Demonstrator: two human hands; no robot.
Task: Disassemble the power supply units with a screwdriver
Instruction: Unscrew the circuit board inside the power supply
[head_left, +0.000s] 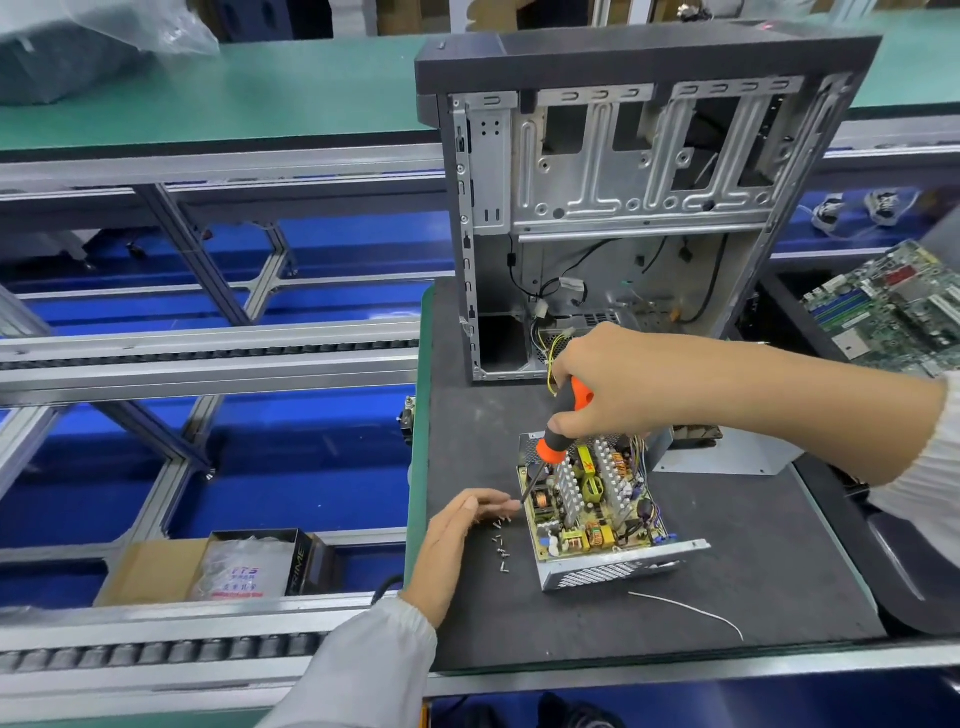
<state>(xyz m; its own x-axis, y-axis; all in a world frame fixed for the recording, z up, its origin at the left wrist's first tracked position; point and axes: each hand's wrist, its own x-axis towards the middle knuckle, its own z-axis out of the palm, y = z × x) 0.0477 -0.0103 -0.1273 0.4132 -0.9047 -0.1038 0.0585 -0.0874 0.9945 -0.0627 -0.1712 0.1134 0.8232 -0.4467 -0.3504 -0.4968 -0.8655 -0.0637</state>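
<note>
Now, live from the bench:

Power supply unit (597, 512): cover off, circuit board exposed, sitting tilted on the black mat (753, 571) in front of the empty computer case (623, 208).

Right hand (602, 384): wrapped around the orange-and-black screwdriver (558, 441), handle high, shaft angled down to the unit's left edge.

Left hand (460, 525): fingers straight and relaxed, holding nothing, fingertips reaching toward the screwdriver tip just beside the unit.

Loose screws (501, 545): scattered on the mat between the left hand and the unit.

Step in hand: looks like a board or casing screw at the left edge, either being backed out or lifted away on the tip.

Doing it well: keep the shaft square in the screw head, press down steadily, turn slowly near the end; steady the casing with the free hand so the tilted unit does not rock; catch the screw and drop it with the others.

Watch for: slipping onto the coils and heat sinks close by the tip.

Hard to see: tip and screw too small to make out; contact between fingertips and tip unclear.

Hidden: unit's far side behind the right hand; removed cover (727, 457) partly under the forearm.

Cut off: motherboard (893, 312) at the right edge.
</note>
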